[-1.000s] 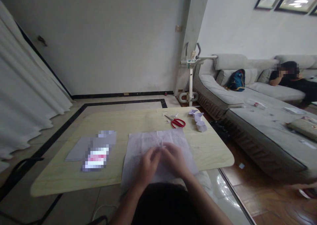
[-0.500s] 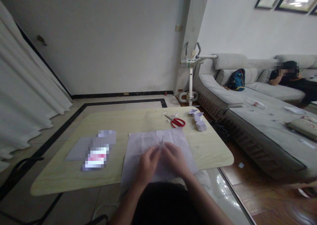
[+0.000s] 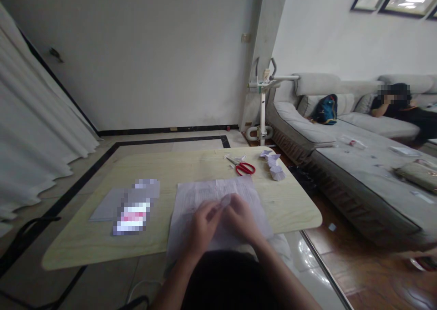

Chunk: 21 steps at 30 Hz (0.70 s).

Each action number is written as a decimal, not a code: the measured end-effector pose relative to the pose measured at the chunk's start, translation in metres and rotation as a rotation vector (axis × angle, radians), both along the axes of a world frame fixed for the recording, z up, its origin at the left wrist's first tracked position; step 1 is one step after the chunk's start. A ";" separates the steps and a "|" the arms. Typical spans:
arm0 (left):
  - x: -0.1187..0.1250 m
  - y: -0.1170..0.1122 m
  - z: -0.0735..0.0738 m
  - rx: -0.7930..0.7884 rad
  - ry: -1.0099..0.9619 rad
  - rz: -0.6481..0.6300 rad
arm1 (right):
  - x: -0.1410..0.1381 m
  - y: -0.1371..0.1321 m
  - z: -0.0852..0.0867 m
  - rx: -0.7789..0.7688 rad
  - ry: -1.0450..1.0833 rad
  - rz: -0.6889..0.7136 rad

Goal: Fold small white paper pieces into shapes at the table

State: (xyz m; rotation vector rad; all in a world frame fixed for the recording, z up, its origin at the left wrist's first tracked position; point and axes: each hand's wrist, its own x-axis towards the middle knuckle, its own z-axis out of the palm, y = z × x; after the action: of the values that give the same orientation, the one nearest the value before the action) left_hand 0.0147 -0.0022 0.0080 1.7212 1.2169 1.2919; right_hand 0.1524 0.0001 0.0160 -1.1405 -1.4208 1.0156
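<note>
My left hand (image 3: 202, 227) and my right hand (image 3: 241, 219) meet over a large white sheet of paper (image 3: 196, 199) that lies on the light wooden table (image 3: 170, 169). Both hands have their fingers curled and pinched on a small piece of pale paper (image 3: 225, 201) held between them, just above the sheet. The sheet hangs slightly over the table's near edge.
Red-handled scissors (image 3: 244, 167) and several small folded paper pieces (image 3: 275, 166) lie at the table's far right. Grey sheets with a blurred item (image 3: 131, 206) sit at the left. A grey sofa (image 3: 358, 164) with a person lying on it stands to the right. Curtains (image 3: 34, 132) hang at the left.
The small paper piece has risen a little between my fingertips and my hands have shifted slightly. Everything else on the table stays put.
</note>
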 end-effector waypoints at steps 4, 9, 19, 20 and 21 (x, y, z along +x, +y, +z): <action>0.000 0.001 -0.002 0.021 -0.029 -0.004 | 0.000 0.000 0.001 0.033 -0.021 -0.011; -0.002 -0.001 0.001 -0.016 -0.051 0.012 | -0.001 -0.001 -0.001 0.053 -0.084 -0.037; -0.003 -0.004 0.007 -0.073 -0.087 0.026 | -0.001 -0.003 0.003 0.027 -0.154 -0.075; -0.003 -0.004 0.007 -0.081 -0.097 0.025 | -0.001 -0.003 0.003 0.029 -0.157 -0.076; -0.003 -0.004 0.007 -0.085 -0.103 0.025 | -0.001 -0.003 0.003 0.030 -0.159 -0.079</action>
State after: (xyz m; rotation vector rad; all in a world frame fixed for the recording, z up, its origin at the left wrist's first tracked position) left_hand 0.0113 -0.0064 0.0152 1.5652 1.2193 1.3082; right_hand 0.1512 -0.0027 0.0194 -1.2684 -1.4985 0.8612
